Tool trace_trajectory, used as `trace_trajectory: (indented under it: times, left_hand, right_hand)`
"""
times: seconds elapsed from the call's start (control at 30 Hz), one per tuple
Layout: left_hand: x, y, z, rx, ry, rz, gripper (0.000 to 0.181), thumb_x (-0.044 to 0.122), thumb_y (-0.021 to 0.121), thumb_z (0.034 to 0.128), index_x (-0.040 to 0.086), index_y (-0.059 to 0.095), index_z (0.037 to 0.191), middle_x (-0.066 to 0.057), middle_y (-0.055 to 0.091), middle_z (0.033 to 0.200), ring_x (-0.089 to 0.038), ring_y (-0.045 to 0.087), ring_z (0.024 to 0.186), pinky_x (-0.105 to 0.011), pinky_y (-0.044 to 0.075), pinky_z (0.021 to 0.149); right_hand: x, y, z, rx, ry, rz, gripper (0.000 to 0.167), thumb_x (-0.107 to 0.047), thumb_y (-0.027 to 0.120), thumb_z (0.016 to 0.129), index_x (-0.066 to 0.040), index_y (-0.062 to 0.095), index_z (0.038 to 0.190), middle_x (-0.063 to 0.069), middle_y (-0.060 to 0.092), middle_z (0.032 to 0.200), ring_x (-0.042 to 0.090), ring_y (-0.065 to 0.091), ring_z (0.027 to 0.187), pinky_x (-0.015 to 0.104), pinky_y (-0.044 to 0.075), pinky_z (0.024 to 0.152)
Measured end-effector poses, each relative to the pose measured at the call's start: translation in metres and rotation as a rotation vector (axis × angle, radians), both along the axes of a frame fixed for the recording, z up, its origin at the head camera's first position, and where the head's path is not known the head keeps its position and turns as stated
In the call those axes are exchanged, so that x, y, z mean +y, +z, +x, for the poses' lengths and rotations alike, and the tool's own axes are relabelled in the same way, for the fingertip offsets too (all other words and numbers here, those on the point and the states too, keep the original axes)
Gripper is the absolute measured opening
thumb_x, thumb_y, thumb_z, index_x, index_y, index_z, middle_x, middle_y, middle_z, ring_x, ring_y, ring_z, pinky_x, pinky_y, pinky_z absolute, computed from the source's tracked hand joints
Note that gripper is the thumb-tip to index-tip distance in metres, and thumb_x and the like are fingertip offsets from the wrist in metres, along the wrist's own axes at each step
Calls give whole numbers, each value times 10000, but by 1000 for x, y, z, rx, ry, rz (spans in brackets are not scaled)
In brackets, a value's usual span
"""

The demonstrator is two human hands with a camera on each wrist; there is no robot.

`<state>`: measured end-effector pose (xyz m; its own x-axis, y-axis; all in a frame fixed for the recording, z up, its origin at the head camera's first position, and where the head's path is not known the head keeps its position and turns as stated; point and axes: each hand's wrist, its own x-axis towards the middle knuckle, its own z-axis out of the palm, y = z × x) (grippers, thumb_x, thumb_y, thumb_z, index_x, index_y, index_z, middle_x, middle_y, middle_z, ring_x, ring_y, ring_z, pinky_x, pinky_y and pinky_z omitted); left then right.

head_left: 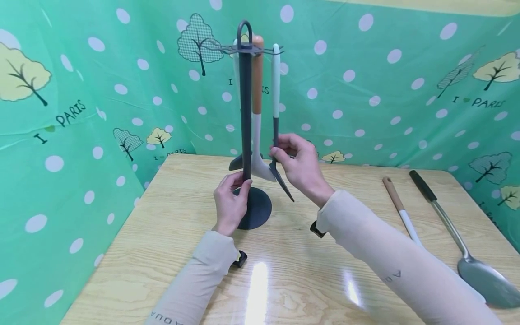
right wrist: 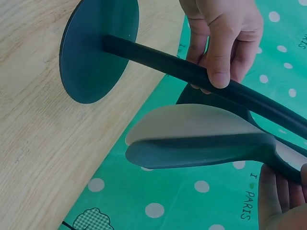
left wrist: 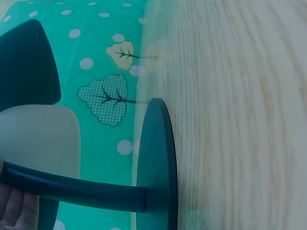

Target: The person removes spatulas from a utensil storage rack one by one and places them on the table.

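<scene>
A black utensil stand (head_left: 246, 113) with a round base and a hooked rack on top stands on the table. My left hand (head_left: 230, 203) grips its pole just above the base, with the thumb across the pole in the right wrist view. From the rack hangs a black-headed turner (head_left: 276, 85) with a mint handle. My right hand (head_left: 300, 164) pinches its dark neck just above the head. Beside it hangs a wooden-handled utensil (head_left: 257, 81) with a pale head. A second dark-headed utensil (head_left: 236, 163) hangs behind the pole, its kind partly hidden.
At the right of the table (head_left: 134, 271) lie a wok turner (head_left: 483, 277) with a black grip and a white utensil with a wooden handle (head_left: 394, 194). My right sleeve covers part of the white one. A green patterned cloth (head_left: 345, 99) hangs behind the table.
</scene>
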<state>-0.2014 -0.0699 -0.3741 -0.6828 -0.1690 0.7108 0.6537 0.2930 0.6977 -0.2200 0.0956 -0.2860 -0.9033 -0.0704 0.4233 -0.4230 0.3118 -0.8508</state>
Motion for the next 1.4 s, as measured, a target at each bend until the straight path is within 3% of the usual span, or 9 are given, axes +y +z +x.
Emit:
trace_trajectory:
  times: [0.93, 1.4]
  left_hand:
    - [1, -2, -1, -4, 16, -18, 138, -112, 677, 811, -131, 651, 946, -245, 640, 833, -363, 644, 751, -498, 566, 739]
    - [0, -2, -1, 1, -3, -10, 148, -105, 680, 815, -135, 654, 958, -254, 638, 844, -371, 644, 760, -508, 563, 749]
  right_hand:
    - [7, 2, 19, 16, 6, 13, 173, -137, 699, 880, -86, 668, 1042, 36, 661, 937, 137, 638, 835, 305, 537, 808]
    - [6, -2, 30, 100, -3, 34, 156, -142, 725, 859, -115, 669, 1002, -19, 648, 898, 113, 629, 782, 305, 561, 713]
